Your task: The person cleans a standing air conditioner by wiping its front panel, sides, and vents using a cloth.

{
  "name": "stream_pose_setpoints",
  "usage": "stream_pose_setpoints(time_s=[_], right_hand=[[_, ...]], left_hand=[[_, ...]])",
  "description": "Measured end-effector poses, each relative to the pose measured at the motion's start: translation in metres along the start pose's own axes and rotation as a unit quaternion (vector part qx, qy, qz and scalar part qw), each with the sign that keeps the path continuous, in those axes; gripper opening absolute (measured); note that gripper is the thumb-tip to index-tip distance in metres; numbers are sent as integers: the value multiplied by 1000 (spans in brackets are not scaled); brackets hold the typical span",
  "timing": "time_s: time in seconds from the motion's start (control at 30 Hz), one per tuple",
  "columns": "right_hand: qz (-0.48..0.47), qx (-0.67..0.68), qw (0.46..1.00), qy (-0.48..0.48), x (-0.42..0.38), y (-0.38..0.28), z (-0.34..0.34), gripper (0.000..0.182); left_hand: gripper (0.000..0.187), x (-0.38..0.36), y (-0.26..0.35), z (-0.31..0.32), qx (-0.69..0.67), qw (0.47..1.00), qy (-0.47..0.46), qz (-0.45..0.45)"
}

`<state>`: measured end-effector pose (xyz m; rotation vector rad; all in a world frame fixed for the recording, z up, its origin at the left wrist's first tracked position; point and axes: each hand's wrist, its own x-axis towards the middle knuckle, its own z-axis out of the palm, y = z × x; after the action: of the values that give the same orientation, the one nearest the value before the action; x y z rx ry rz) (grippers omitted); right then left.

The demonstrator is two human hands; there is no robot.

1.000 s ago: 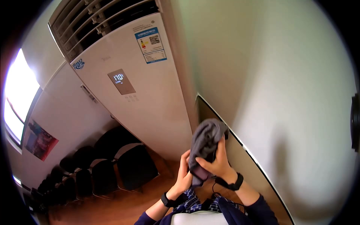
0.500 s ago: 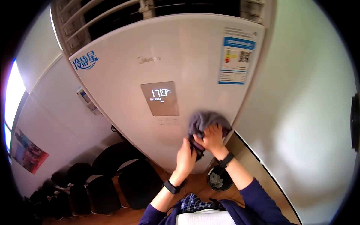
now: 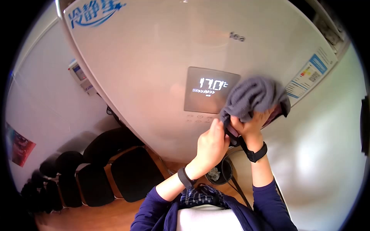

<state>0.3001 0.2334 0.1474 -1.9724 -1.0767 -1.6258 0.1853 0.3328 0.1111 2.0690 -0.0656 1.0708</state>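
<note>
A bunched grey cloth lies against the white front panel of a standing air conditioner, just right of its lit display reading 17.0 °C. My right hand presses into the cloth from below, its fingers partly covered by the folds. Closed around the dark lower end of the cloth is my left hand, below the panel's row of touch marks. The cloth overlaps the display's right edge.
A bin with crumpled paper stands on the wooden floor below. Black chairs line the left wall. A small wall box hangs at left. An energy label sits on the panel's right side.
Both hands and the cloth have moved up the panel to the display's right edge. My view has come closer and turned, so the display looks bigger.
</note>
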Motion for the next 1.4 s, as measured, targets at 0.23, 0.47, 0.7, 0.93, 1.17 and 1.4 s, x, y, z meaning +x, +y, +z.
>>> stream_pose_setpoints(time_s=[0.23, 0.47, 0.7, 0.93, 1.17, 1.4], right_hand=[[46, 45, 983, -174, -130, -3, 15, 49], [8, 108, 973, -205, -152, -33, 18, 29], [21, 209, 927, -311, -187, -56, 24, 31], [15, 306, 878, -368, -166, -82, 45, 36], [6, 426, 846, -319, -96, -150, 74, 59], [50, 507, 813, -283, -20, -178, 54, 57]], left_hand=[[18, -68, -51, 29, 65, 988, -137, -27], [19, -106, -70, 26, 44, 971, -187, -141], [37, -140, -73, 14, 57, 950, -185, -244], [27, -136, -57, -6, 122, 928, -124, -330], [26, -115, -41, -64, 205, 909, 31, -362], [32, -105, -24, -94, 235, 907, 143, -319]])
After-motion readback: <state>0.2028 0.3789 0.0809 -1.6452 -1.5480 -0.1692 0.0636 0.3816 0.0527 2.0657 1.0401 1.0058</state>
